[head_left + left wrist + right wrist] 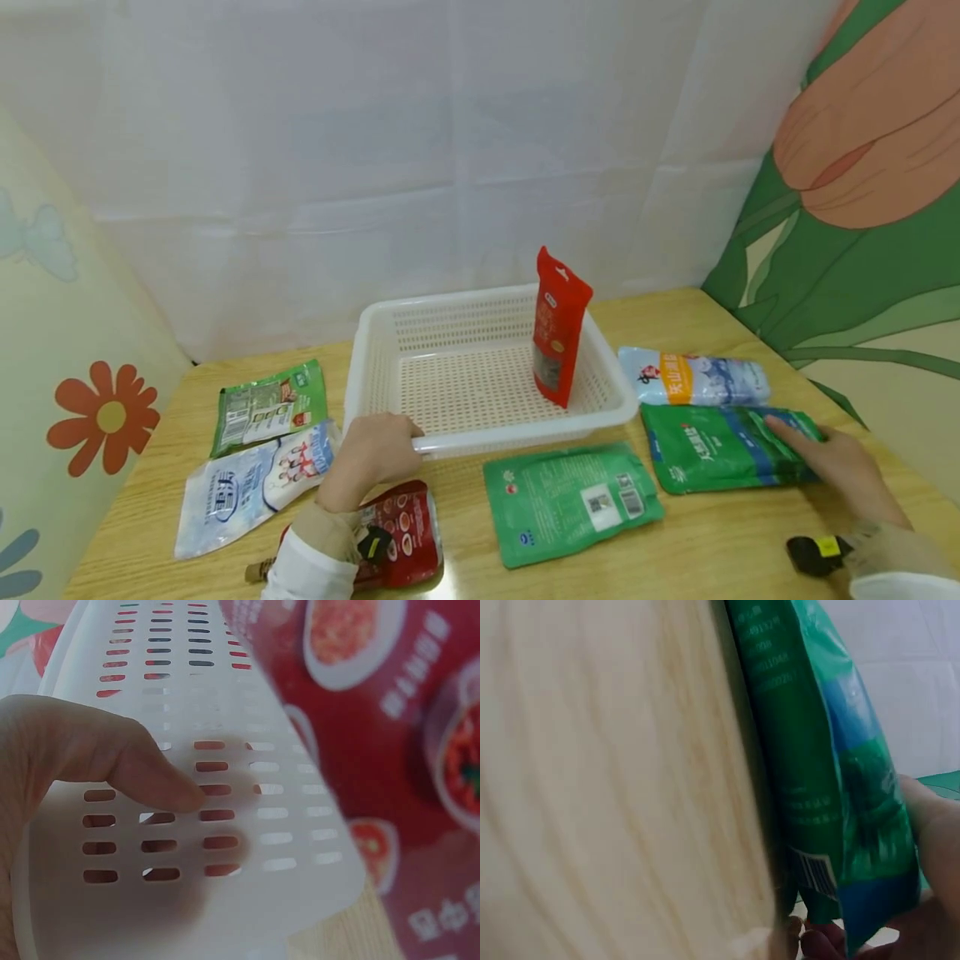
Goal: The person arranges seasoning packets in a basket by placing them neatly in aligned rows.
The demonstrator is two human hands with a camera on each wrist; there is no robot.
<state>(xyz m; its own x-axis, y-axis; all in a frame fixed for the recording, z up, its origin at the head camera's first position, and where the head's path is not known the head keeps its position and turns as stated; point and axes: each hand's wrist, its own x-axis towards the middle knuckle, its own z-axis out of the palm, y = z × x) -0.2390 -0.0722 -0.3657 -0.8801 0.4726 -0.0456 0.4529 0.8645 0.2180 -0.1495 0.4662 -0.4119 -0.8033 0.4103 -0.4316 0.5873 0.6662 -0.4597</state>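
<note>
My left hand (378, 454) grips the near left rim of a white perforated plastic basket (517, 439). In the left wrist view its thumb (154, 769) presses the outside of the wall, and the other fingers show as shadows behind it. A red snack pouch (557, 333) stands upright inside, towards the basket's right end. To the right, my right hand (847, 471) holds the right end of a green pouch with a blue band (712, 450), thumb on top. In the right wrist view fingertips (817, 945) show beneath that pouch's lower edge.
A blue-and-white pouch (693, 379) lies behind the held one. Another green pouch (555, 508) lies before the basket, and a dark red pouch (408, 542) partly under my left forearm. At left are a green packet (273, 404) and a white-blue pouch (247, 492).
</note>
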